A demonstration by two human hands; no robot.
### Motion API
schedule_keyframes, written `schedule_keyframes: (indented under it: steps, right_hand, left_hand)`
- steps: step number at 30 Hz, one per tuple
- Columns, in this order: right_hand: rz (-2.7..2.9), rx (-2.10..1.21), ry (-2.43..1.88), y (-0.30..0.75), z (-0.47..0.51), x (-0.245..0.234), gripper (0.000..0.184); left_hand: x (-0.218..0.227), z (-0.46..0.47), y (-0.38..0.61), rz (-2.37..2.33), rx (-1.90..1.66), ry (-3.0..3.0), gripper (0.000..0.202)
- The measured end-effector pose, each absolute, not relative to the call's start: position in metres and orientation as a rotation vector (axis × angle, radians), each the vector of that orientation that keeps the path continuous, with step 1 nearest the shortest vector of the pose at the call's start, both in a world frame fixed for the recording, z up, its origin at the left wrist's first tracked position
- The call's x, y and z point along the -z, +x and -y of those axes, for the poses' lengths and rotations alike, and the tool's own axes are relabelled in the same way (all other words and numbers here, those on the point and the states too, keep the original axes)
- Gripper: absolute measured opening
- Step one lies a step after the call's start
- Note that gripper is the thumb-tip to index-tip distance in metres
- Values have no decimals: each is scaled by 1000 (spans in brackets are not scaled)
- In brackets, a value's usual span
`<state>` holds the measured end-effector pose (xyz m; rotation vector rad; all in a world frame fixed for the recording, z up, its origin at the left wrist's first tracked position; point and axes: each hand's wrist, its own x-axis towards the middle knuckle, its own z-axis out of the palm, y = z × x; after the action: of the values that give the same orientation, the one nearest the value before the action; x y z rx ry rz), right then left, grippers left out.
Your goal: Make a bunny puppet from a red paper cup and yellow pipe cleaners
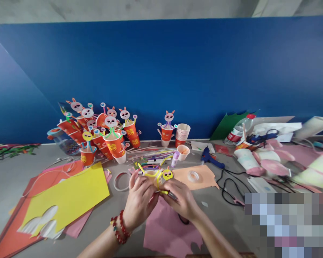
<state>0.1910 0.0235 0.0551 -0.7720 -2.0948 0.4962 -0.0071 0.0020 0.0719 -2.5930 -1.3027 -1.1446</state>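
Both hands meet at the middle of the table over a pale paper cup (pixel 150 173) with bent yellow pipe-cleaner-like strips (pixel 158 179) on it. A yellow rabbit face (pixel 167 174) stands just behind my fingers. My left hand (pixel 142 195), with red bead bracelets at the wrist, is closed on a yellow strip against the cup. My right hand (pixel 181 199) is closed beside a short yellow strip end (pixel 164 192). A grey blade-like part and a black loop (pixel 183 219) show around it, seemingly scissors. The fingers hide much of the cup.
Finished-looking rabbit cups (pixel 113 141) crowd the back left; one more stands by stacked cups (pixel 182 133). Yellow card (pixel 70 193) lies left, pink paper (pixel 169 233) below my hands. A blue glue gun (pixel 211 157), its cord, a bottle (pixel 240 129) and pink-white rolls are right.
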Motion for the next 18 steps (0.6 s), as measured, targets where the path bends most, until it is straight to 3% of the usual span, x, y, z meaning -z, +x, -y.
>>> schedule_keyframes:
  steps: [18]
  right_hand:
    - [2184,-399,-742,197,-24,-59,7]
  left_hand:
    - [-76,-5,-9,1228,1226,-2700,15]
